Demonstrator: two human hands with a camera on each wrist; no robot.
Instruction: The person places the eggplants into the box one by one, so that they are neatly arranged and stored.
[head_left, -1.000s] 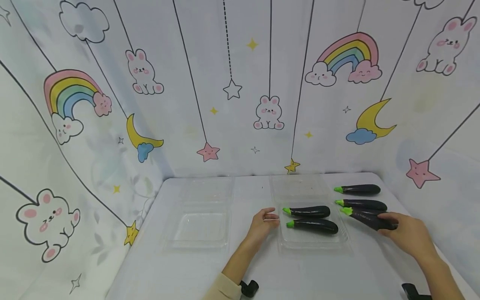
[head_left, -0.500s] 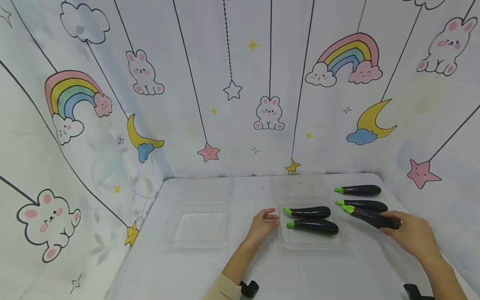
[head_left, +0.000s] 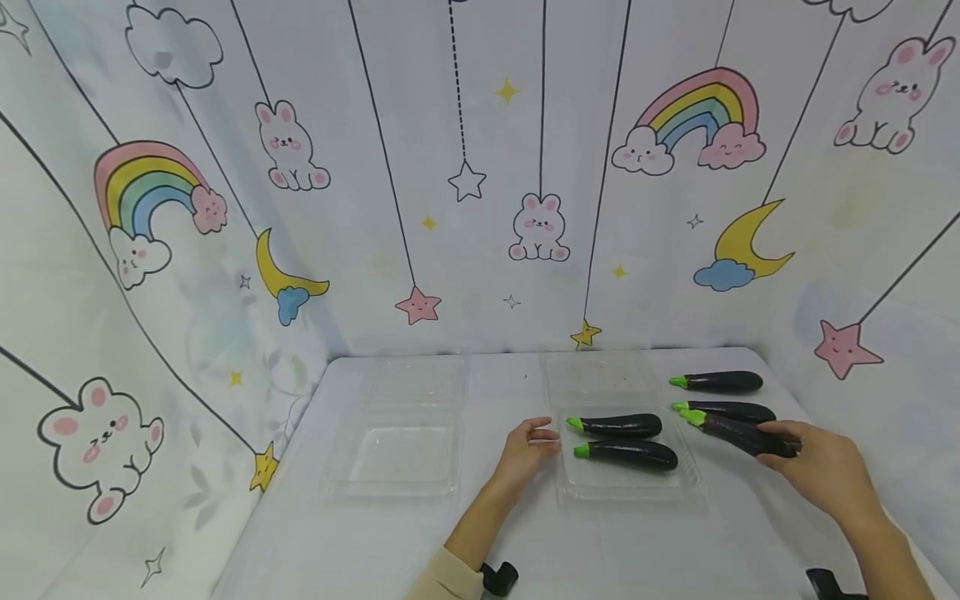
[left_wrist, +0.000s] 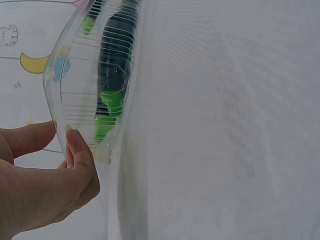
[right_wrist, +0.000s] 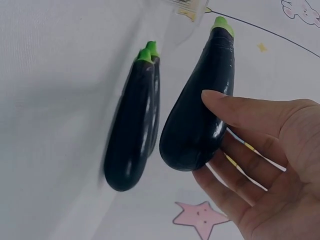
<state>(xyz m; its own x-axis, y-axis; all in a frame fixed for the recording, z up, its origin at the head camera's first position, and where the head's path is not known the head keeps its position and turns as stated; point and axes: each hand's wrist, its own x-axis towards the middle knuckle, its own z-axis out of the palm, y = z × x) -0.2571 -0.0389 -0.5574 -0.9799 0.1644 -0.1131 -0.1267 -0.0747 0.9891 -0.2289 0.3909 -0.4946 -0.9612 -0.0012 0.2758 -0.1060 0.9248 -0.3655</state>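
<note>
My right hand (head_left: 825, 475) holds a dark eggplant (head_left: 738, 432) with a bright green stem by its thick end, thumb on one side and fingers on the other. In the right wrist view this eggplant (right_wrist: 200, 105) is raised, apart from two others (right_wrist: 130, 120). With thumb and fingertips my left hand (head_left: 525, 454) pinches the rim of a clear plastic box (left_wrist: 60, 100) at its left side. Inside that box lie two eggplants, an upper one (head_left: 622, 426) and a lower one (head_left: 633, 455), stems to the left.
Right of the box lie two more eggplants, one at the back (head_left: 720, 382) and one (head_left: 731, 410) just behind the held one. A second clear plastic box (head_left: 397, 492) stands open at the left of the white table (head_left: 525, 542). Behind rises a cartoon-printed backdrop (head_left: 465, 250).
The held eggplant has shifted slightly up and to the right with my right hand, then stayed nearly still. My left hand has kept its place on the box.
</note>
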